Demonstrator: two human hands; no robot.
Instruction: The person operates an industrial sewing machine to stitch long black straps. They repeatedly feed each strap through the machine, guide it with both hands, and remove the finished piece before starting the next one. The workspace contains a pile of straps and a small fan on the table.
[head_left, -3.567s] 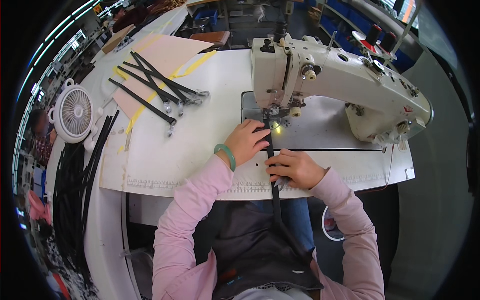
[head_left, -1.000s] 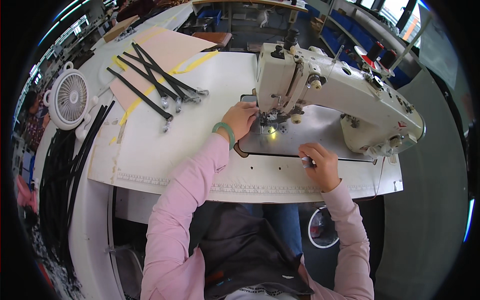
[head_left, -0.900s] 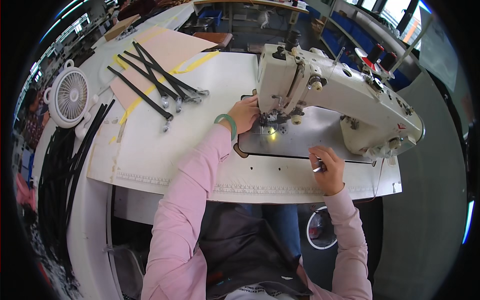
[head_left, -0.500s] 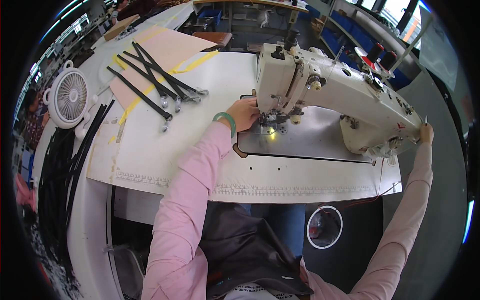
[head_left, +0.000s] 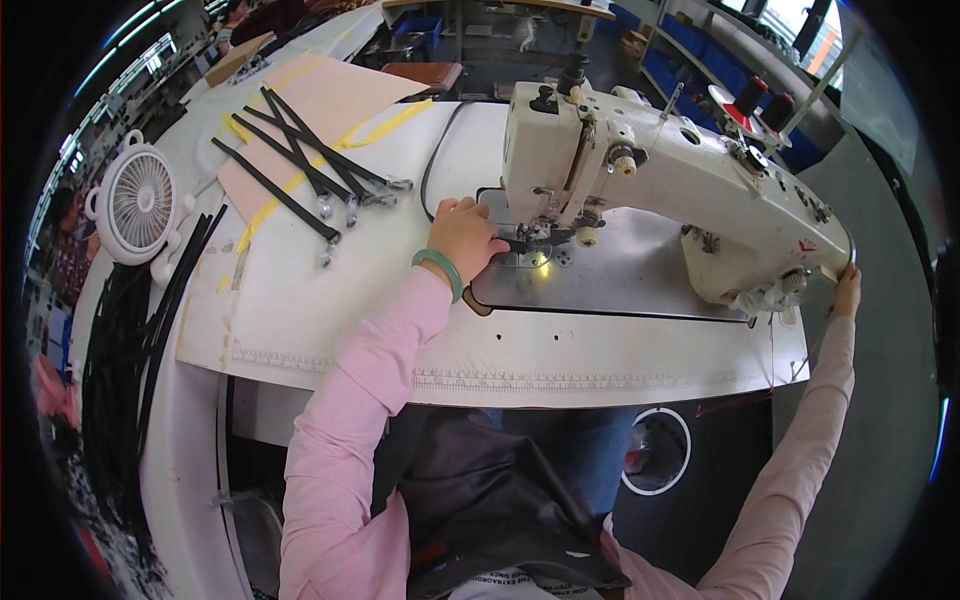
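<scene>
A white sewing machine (head_left: pixel 640 150) stands on the table. My left hand (head_left: pixel 464 240) is left of its needle area, fingers closed on a black strap (head_left: pixel 515 245). One end of the strap lies under the presser foot (head_left: pixel 540 235); the rest curves away behind the hand over the tabletop. My right hand (head_left: pixel 847 292) grips the edge of the handwheel (head_left: pixel 852 248) at the machine's right end; some of its fingers are hidden. A small light shines on the metal bed (head_left: pixel 620 275) beside the needle.
Several black straps with plastic-wrapped ends (head_left: pixel 290 190) lie on pink board at the left. Beyond them stands a white fan (head_left: pixel 140 200), above a bundle of long black straps (head_left: pixel 120 350). Thread cones (head_left: pixel 750 97) rise behind the machine. Below the table sits a white-rimmed bin (head_left: pixel 688 455).
My left hand has drawn back slightly left from the needle, and the black strap now shows in it. My right hand has shifted down along the handwheel.
</scene>
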